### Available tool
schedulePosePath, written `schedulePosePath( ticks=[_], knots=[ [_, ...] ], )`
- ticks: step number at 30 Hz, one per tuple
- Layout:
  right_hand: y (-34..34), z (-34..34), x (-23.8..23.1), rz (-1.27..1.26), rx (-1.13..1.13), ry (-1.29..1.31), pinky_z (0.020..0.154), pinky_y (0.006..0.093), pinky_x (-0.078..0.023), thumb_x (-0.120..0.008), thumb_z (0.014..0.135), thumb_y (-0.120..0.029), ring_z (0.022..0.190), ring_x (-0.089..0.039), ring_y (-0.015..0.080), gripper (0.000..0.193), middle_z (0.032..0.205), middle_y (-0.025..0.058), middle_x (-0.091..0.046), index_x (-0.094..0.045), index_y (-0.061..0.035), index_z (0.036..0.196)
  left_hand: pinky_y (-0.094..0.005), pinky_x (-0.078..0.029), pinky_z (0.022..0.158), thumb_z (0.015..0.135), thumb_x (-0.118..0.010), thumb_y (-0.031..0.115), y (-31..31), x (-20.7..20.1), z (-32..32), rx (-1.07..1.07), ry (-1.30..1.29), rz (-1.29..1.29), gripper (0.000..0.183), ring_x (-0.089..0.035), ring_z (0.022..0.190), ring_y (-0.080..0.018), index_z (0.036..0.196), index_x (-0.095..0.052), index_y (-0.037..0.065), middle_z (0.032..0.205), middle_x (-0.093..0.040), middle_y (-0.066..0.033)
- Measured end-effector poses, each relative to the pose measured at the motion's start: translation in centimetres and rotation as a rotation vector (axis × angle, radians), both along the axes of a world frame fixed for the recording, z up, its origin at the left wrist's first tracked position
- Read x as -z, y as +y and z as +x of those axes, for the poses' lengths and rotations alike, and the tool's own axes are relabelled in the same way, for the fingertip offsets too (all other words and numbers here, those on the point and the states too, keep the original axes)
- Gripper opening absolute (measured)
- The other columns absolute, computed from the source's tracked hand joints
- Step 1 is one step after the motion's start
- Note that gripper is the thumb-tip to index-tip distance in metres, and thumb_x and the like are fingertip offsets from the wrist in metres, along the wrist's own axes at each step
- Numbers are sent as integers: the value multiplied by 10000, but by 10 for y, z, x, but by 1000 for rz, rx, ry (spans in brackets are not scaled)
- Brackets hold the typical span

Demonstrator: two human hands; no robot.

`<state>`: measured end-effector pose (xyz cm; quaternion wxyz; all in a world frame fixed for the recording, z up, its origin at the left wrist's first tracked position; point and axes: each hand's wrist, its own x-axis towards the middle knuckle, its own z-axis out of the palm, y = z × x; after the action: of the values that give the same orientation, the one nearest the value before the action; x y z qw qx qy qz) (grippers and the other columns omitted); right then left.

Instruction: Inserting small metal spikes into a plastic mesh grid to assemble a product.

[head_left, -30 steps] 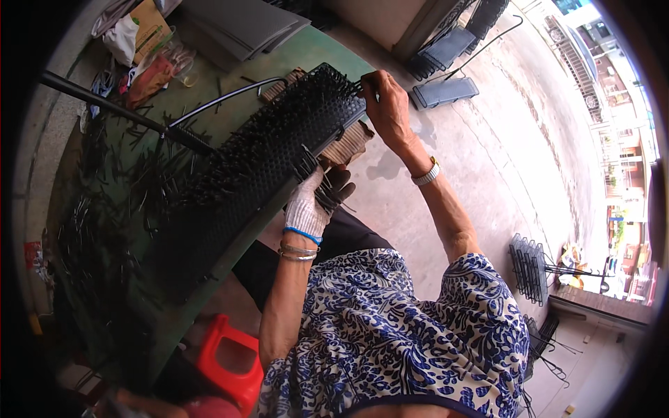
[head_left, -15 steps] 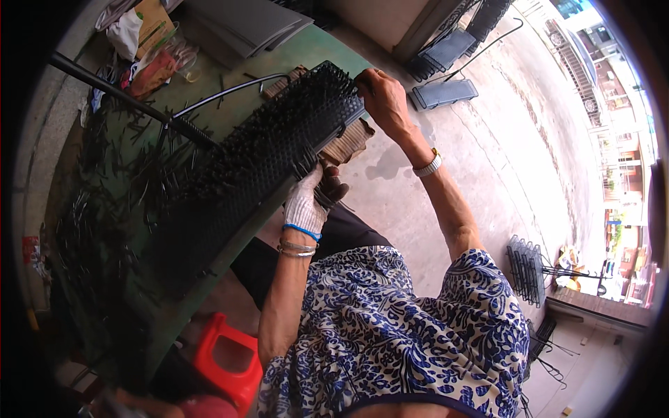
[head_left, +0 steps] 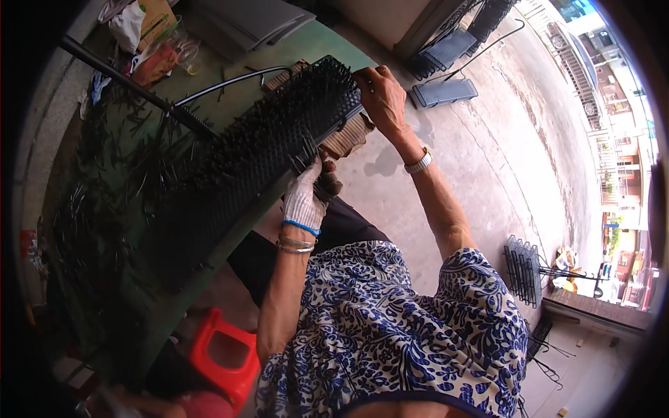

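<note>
Both hands grasp the long black spiked plastic panel (head_left: 265, 153) on the green table (head_left: 139, 334) (apparently mid-assembly): gloved left hand (head_left: 305, 198) gripping its near edge, bare right hand (head_left: 382, 97) clasping its far end.

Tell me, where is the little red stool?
In the head view the red stool sits low on the person's left side, on the floor beside the green table, just below the left elbow.

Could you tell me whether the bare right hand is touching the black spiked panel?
Touching: the head view shows the right hand gripping the far end of the black spiked panel, fingers curled over its edge.
</note>
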<state>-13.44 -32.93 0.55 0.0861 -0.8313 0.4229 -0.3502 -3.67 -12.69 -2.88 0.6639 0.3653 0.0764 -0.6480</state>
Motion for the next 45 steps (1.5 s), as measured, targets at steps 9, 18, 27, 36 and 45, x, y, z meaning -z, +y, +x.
schedulePosePath(
  ticks=[9,18,27,36,45],
  knots=[
    [4,-1,-1,68,48,20,715,435,-467,-580,893,-283,830,-604,336,224,925,151,-593,-694,-157,1039,-244,-478,495,932,-631,217,5,-16,-4,9,-36,41,143,-521,526,-101,1020,-635,104,759,-620,-27],
    [-7,3,5,-263,63,82,624,401,-466,-644,877,-277,718,-599,294,201,872,113,-590,-722,-179,1034,-224,-463,499,955,-595,254,5,-12,-9,77,-32,6,184,-528,552,-75,1060,-644,112,772,-621,-1],
    [-12,3,8,-191,35,26,653,401,-477,-627,890,-286,770,-622,307,210,900,132,-604,-727,-150,1016,-231,-458,458,908,-664,211,3,-23,-19,7,-54,16,147,-536,546,-103,925,-631,69,746,-618,-42],
    [-13,3,13,-138,12,-103,675,422,-469,-622,892,-260,771,-604,314,180,868,120,-574,-690,-94,887,-225,-442,443,902,-674,210,4,-22,-23,-2,-62,55,142,-521,509,-98,918,-659,69,726,-624,-37],
    [-13,5,17,-214,26,48,674,427,-455,-623,889,-315,775,-595,316,238,868,125,-582,-712,-130,1009,-225,-430,450,900,-677,204,5,-28,-21,-7,-55,77,145,-516,518,-99,944,-673,66,730,-627,-34]
  ],
)
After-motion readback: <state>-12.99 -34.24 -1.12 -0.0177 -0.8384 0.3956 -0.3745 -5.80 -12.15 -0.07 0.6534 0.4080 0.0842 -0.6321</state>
